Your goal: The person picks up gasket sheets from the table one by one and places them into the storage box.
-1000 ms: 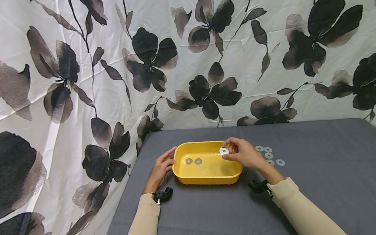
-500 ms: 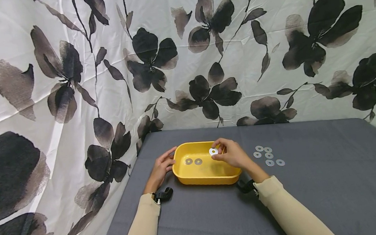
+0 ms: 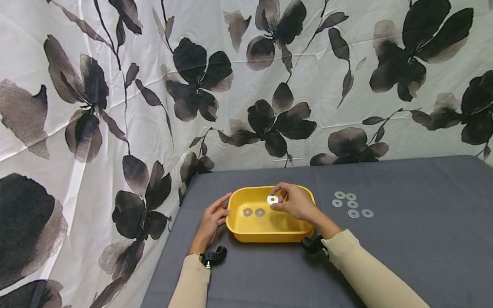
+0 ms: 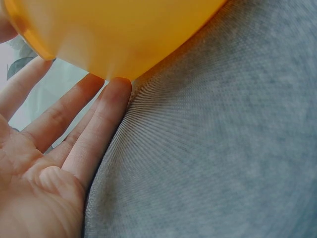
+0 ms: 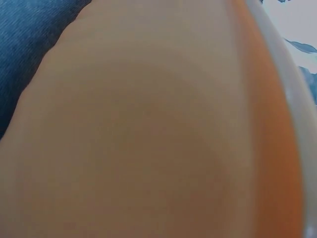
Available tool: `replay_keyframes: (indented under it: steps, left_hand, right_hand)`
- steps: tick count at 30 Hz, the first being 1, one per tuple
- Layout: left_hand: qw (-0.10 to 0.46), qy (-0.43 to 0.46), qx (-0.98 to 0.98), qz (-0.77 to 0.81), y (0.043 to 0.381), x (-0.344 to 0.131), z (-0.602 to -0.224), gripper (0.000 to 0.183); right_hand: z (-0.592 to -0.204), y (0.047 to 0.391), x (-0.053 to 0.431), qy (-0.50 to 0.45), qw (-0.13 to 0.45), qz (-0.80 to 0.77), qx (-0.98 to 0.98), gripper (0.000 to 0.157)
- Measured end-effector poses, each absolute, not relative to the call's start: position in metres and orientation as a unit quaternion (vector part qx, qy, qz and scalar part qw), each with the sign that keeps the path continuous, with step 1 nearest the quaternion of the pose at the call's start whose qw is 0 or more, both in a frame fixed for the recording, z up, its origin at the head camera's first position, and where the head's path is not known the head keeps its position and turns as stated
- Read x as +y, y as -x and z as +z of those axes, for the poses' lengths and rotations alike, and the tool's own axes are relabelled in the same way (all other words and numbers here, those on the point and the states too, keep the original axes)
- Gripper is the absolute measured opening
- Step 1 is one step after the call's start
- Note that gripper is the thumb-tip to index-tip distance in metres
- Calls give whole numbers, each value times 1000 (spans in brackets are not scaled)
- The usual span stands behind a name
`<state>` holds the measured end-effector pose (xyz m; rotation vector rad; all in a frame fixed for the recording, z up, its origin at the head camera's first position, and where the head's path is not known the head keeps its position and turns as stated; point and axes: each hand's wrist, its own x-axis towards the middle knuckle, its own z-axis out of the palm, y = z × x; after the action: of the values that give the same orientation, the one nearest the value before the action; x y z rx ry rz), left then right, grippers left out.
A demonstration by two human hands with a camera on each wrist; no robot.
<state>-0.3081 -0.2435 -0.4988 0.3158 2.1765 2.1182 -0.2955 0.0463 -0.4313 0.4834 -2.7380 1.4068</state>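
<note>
A yellow plastic tray stands on the grey-covered table. My left hand rests against its left end, and in the left wrist view the straight fingers touch the outer wall. My right hand pinches a flat metal washer between thumb and fingers, above the inside of the tray. Two more washers lie apart on the tray floor, a left one and a right one. The right wrist view holds only a blurred close-up of the tray wall; the hand is out of it.
Several loose washers lie flat on the grey cloth to the right of the tray. A white curtain with dark flowers hangs behind the table and along its left side.
My right hand has moved left with the pinched washer, from the tray's right rim towards its middle. The washers on the cloth have come fully into sight. My left hand stays put.
</note>
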Motion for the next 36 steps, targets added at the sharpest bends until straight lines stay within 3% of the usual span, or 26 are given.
replay_keyframes:
  steps: [12,21,36]
  left_hand:
    - [24,-106,714,691,308,-243,-502,48]
    - [58,-112,711,691,296,-242,-480,51]
    - [55,-117,717,685,298,-243,-483,52]
  right_hand:
    - [-436,302,31,-133,7,461,-878,32]
    - [-441,306,23,-115,4,461,-880,32]
    - [-455,313,17,-86,3,449,-889,31]
